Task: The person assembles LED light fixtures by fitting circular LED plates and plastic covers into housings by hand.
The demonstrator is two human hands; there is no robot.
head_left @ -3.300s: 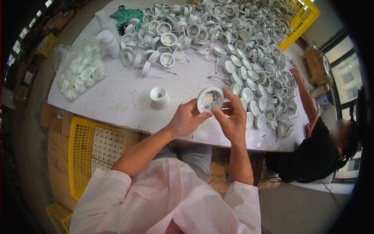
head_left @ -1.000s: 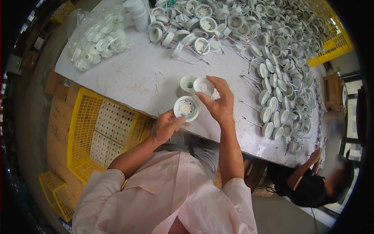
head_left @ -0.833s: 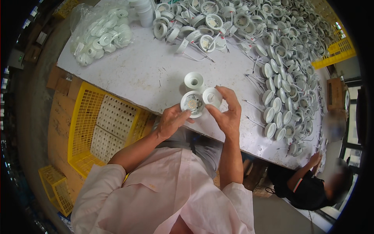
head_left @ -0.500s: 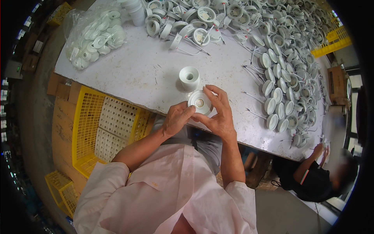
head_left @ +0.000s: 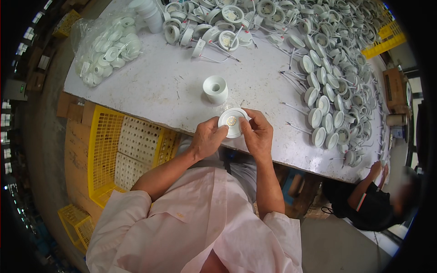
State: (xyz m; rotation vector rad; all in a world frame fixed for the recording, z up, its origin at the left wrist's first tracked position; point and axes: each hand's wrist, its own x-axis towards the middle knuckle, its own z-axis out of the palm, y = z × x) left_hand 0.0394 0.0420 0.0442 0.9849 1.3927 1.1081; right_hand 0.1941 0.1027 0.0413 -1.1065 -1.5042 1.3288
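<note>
A round white downlight with a small dotted LED disc at its centre is held between my two hands, over the table's near edge. My left hand grips its left side, thumb on the inner rim. My right hand grips the right side, with its thumb pressed inside near the disc. The fingers beneath the light are partly hidden. Just beyond my hands, a stack of white reflector cups stands on the table, its round hole facing up.
Many white downlights with wires cover the right and far table. A clear bag of white rings lies at the far left, beside stacked white cups. A yellow crate stands below left. Another person works at the right.
My right hand's fingers have closed in around the downlight, and its thumb has moved inside the rim. The LED disc now shows more plainly. The view has shifted slightly.
</note>
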